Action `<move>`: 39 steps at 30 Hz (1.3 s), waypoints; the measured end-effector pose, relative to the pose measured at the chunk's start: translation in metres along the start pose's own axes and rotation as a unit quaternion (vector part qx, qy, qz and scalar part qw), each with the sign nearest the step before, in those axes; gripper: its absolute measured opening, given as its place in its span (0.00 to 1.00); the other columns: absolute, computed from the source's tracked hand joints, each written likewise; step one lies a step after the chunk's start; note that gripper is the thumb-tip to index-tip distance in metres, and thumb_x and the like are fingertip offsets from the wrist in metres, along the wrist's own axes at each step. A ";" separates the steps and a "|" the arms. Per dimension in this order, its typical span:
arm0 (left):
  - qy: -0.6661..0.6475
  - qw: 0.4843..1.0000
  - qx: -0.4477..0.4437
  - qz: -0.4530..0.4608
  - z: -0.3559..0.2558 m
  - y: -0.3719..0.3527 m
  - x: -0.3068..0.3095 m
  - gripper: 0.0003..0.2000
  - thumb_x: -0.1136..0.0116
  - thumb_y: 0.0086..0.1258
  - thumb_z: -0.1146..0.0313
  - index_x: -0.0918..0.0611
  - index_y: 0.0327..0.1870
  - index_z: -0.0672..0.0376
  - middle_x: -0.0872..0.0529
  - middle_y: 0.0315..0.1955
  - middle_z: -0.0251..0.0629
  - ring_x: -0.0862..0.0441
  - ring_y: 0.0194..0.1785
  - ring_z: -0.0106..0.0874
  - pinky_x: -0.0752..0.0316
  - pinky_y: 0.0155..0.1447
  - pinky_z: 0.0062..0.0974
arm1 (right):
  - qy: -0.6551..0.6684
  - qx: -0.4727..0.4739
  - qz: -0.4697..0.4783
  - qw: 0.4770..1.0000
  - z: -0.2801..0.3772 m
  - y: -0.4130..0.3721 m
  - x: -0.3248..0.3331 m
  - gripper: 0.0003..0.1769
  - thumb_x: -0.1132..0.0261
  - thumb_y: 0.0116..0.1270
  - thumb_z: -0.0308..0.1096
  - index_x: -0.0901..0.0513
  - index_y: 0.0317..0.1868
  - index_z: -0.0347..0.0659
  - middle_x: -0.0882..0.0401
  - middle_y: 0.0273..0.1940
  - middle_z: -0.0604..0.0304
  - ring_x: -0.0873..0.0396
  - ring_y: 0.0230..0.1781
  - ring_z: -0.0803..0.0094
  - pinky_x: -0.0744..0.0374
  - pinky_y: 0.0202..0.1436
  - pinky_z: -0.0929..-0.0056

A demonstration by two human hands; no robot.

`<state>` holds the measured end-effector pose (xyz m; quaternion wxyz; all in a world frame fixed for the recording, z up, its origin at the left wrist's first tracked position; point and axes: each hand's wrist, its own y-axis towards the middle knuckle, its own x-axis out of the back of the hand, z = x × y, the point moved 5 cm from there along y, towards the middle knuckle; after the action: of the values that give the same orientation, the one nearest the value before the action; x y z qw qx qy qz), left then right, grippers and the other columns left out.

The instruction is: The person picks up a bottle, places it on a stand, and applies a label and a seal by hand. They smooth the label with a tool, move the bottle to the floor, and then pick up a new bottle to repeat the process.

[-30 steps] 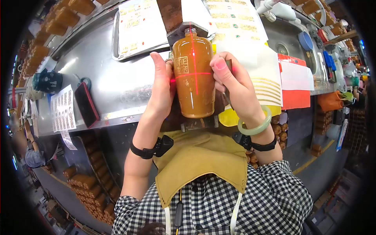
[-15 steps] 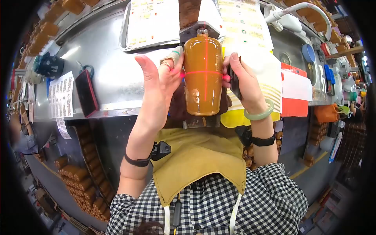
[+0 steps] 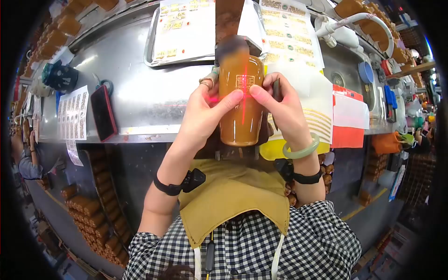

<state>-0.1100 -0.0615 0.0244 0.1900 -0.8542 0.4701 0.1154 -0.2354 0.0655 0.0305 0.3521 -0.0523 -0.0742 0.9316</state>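
Note:
An amber-brown glazed bottle [image 3: 240,116] lies with its neck away from me, its base toward my apron. Red laser lines cross its front, where a square embossed mark shows near the middle. My left hand [image 3: 205,105] wraps the bottle's left side, thumb pressed on the front. From the right, my right hand [image 3: 282,100] holds the bottle too, thumb beside the mark. A thin dark tool [image 3: 276,89] is tucked in the fingers of my right hand. The bottle's neck is blurred against a dark rest [image 3: 254,45].
Sticker sheets lie on a metal tray [image 3: 150,42] and on the right [image 3: 287,35]. A red-edged phone [image 3: 103,112], a printed sheet [image 3: 73,112] and a dark teal jar [image 3: 60,77] are at left. A red folder [image 3: 347,137], blue bowl [image 3: 366,66] and faucet [image 3: 354,18] stand right.
Both thumbs have come down onto the bottle's front. The bottle has turned, bringing the square mark from its right side to the front.

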 end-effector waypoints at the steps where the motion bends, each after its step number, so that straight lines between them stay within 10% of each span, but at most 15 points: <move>1: 0.000 1.000 0.000 0.000 0.001 0.000 0.000 0.32 0.29 0.73 0.69 0.32 0.71 0.74 0.18 0.62 0.48 0.17 0.63 0.29 0.20 0.66 0.28 | 0.011 0.007 -0.003 1.000 -0.001 0.000 -0.001 0.15 0.24 0.71 0.37 0.23 0.43 0.41 0.24 0.37 0.71 0.27 0.37 0.86 0.26 0.42 0.83; 39: 0.039 0.999 -0.015 -0.004 0.000 0.001 0.000 0.27 0.36 0.77 0.72 0.31 0.73 0.71 0.17 0.62 0.45 0.19 0.63 0.26 0.24 0.68 0.28 | -0.003 -0.013 -0.018 1.000 -0.003 0.001 0.001 0.19 0.22 0.67 0.40 0.23 0.45 0.40 0.25 0.38 0.70 0.28 0.38 0.83 0.25 0.44 0.80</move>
<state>-0.1111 -0.0618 0.0248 0.1593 -0.8625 0.4721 0.0886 -0.2361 0.0653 0.0276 0.3677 -0.0530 -0.0883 0.9242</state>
